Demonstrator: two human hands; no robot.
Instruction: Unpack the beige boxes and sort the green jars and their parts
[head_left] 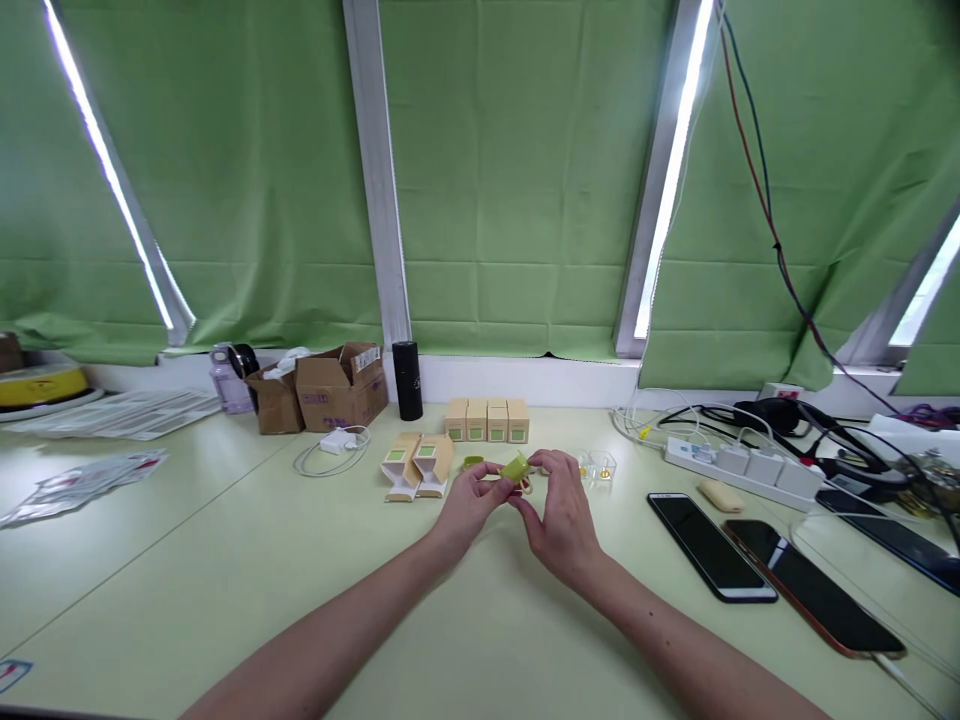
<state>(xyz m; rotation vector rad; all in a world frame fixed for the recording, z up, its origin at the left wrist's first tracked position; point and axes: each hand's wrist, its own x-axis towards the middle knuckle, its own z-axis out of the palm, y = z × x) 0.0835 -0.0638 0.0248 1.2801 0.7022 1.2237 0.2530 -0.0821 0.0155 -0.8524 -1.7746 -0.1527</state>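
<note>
A small yellow-green cylindrical piece (514,468) is pinched between the thumb and fingers of my left hand (474,500), tilted above the table. A pale ring or loop (526,486) shows just under it; whether the two are joined I cannot tell. My right hand (559,505) curves around the other side, thumb and forefinger apart, fingertips very near the piece. Behind my left hand lies another yellow-green piece (472,462), partly hidden. Two opened small cartons (417,466) lie to the left. Clear little containers (598,467) with gold-coloured bits stand beyond my right hand.
Several closed small cartons (487,420) stand in a row at the back. Further left are a white charger with cable (339,441), a black cylinder (407,380) and cardboard boxes (330,388). On the right lie phones (711,545), a power strip (742,472) and tangled cables.
</note>
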